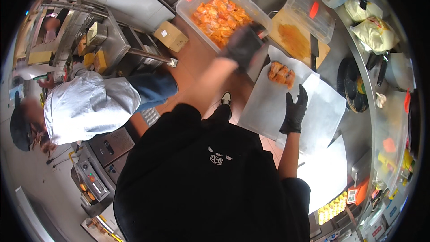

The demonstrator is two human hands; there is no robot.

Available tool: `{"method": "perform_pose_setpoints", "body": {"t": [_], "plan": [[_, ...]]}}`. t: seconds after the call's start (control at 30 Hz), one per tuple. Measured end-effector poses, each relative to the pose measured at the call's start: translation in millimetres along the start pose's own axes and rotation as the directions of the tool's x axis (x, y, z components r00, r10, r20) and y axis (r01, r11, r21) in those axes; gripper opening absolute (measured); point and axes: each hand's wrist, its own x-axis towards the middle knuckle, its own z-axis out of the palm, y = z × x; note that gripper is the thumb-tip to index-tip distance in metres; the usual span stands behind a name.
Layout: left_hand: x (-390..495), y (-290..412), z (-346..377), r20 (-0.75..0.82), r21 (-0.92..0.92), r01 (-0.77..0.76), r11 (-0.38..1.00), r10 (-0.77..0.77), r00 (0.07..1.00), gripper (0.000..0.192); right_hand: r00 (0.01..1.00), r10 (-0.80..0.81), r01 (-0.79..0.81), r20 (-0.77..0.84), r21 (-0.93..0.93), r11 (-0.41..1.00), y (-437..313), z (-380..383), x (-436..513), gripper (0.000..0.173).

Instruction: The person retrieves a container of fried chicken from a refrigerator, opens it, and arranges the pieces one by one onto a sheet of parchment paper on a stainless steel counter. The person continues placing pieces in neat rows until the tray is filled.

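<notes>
My left hand (244,45), in a black glove and blurred, is over the near right rim of a translucent plastic tub (188,15). Raw marinated chicken pieces (221,18) lie in the tub; whether the hand holds anything cannot be told. My right hand (295,111), also black-gloved, is over white paper sheets (258,107) with its fingers apart and nothing in them. Just beyond its fingertips, several marinated chicken pieces (281,74) lie in a small group on the paper.
A stained cutting board (292,40) with a knife (314,52) lies beyond the paper, partly under a clear lid (310,13). A round black pan (354,87) stands at the right. A cardboard box (171,36) is on the floor; a co-worker (92,106) stands at the left.
</notes>
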Motion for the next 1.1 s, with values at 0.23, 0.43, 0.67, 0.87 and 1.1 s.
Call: {"method": "perform_pose_setpoints", "body": {"t": [0.23,0.43,0.67,0.87,1.1], "plan": [[101,-189,-17,0.402,0.203,0.029,0.979,-0.110,0.909,0.043,0.995,0.094,-0.088,-0.044,0.111,0.990,-30,-21,-32,0.058],[124,-211,17,0.626,0.306,-0.177,0.935,-0.057,0.778,0.079,0.962,0.249,-0.244,-0.115,0.061,0.968,-33,-24,-69,0.056],[125,-215,5,0.654,0.361,-0.265,0.894,-0.041,0.755,0.070,0.928,0.323,-0.321,-0.187,0.042,0.946,-35,-21,-96,0.054],[125,-248,16,0.588,0.239,-0.254,0.937,0.068,0.806,0.048,0.890,0.409,-0.406,-0.203,0.060,0.912,-42,-19,-107,0.055],[123,-263,-17,0.212,-0.244,-0.083,0.966,0.137,0.968,0.025,0.881,0.442,-0.409,-0.165,0.200,0.890,-51,-20,-104,0.052]]}}
